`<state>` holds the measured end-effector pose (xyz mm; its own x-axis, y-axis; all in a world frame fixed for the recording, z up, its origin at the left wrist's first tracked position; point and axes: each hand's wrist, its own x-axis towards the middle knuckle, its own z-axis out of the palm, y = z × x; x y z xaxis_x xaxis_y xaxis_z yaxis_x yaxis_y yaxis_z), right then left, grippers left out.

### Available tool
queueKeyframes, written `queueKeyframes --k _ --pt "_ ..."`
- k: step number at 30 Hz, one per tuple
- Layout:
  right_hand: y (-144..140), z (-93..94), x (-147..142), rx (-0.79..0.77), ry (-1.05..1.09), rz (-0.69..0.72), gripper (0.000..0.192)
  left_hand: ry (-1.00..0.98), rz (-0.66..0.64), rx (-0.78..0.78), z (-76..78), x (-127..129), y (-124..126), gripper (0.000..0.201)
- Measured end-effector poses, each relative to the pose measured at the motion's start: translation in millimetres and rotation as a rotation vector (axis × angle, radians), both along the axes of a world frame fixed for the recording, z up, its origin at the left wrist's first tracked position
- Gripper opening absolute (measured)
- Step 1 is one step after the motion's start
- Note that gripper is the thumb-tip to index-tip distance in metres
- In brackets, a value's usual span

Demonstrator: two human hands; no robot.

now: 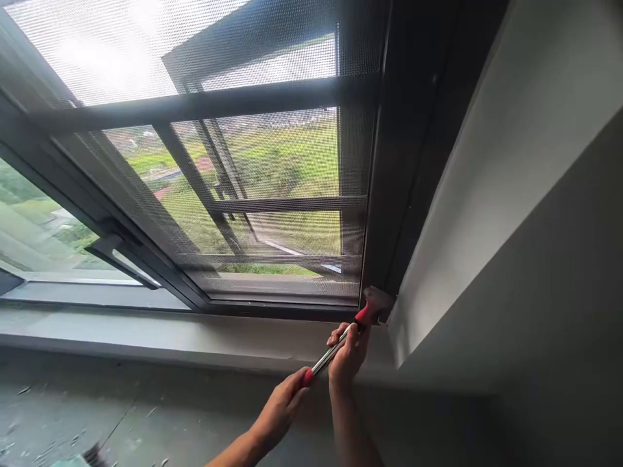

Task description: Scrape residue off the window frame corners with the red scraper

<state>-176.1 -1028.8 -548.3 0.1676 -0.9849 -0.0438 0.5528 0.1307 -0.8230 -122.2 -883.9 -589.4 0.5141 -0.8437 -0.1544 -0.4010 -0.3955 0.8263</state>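
**Scraper at the corner of the window frame**

Both hands grip a long-handled scraper with a shiny metal shaft and red plastic fittings (341, 347). The right hand (348, 355) is wrapped around the upper part of the shaft, just below the red neck, fingers curled tight over the smooth steel. The left hand (278, 410) closes on the lower end of the handle, where a short red cap shows between thumb and fingers. The two hands sit apart along the shaft, with bare metal visible between them.

The scraper's flat, dull grey head (376, 302) is pressed into the bottom right corner, where the dark metal window frame (384, 194) meets the pale grey stone sill (195, 334) and the smooth, matt grey plastered wall reveal (487, 194). Whether a blade edge touches the frame or the sill cannot be told.

A fine black woven mesh screen (282, 162) fills the sash, its tight grid softening the green fields beyond. Dark straight bars cross behind it. To the left, a slim angular dark window handle (121, 256) projects from the frame. Below the sill, the rough grey surface (97, 415) carries scattered pale chips and dust.
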Motion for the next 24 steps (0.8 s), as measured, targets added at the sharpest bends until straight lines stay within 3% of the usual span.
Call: queueKeyframes --k 8,19,24 --pt "-2 7.4 4 -0.003 -0.019 0.015 0.031 0.005 -0.046 -0.019 2.1 6 -4 0.037" --pt "-5 10.7 5 0.055 -0.15 0.059 0.04 0.036 -0.014 -0.002 -1.7 10 -5 0.039" --pt "3 20.3 3 -0.074 -0.085 0.168 0.035 0.104 0.015 -0.058 2.9 -4 -8 0.038"
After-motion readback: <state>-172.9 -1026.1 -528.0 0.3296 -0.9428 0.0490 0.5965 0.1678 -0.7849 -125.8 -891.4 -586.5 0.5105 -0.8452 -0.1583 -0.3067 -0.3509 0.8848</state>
